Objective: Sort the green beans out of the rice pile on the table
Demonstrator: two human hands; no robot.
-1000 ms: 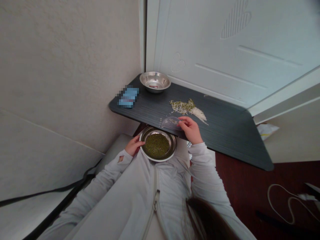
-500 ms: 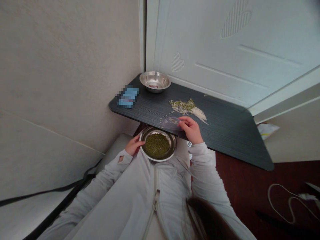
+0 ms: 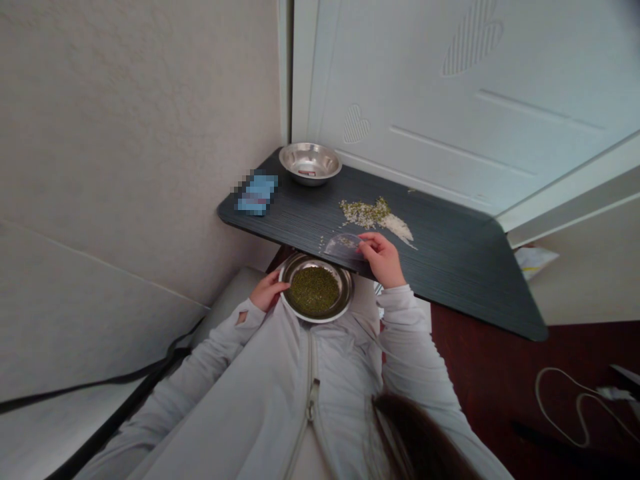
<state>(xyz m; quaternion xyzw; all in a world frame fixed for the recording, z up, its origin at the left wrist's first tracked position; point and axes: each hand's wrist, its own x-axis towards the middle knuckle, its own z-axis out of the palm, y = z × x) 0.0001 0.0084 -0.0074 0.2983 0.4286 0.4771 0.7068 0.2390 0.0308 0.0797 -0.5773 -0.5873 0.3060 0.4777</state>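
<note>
My left hand (image 3: 269, 291) grips the rim of a steel bowl (image 3: 346, 298) on my lap, just under the table's front edge. Green mung beans (image 3: 314, 291) fill its bottom. Pinched in my right hand (image 3: 383, 257) is a clear, rounded plastic scraper (image 3: 343, 246), held low at the table's near edge. A few grains show at or through the clear plastic. Behind it, a mixed pile of white grains and green beans (image 3: 364, 213) lies on the table, with a streak of white grains (image 3: 400, 229) at its right.
A second steel bowl (image 3: 311, 164) with a label inside stands at the back left of the dark table (image 3: 465, 267). A blurred-out blue item (image 3: 258, 195) lies near the left corner. The wall and a white door (image 3: 425, 87) border the table. A cable (image 3: 545, 407) lies on the floor.
The scraper in my right hand has shifted very slightly to the right. My left hand and the bowl on my lap stay put.
</note>
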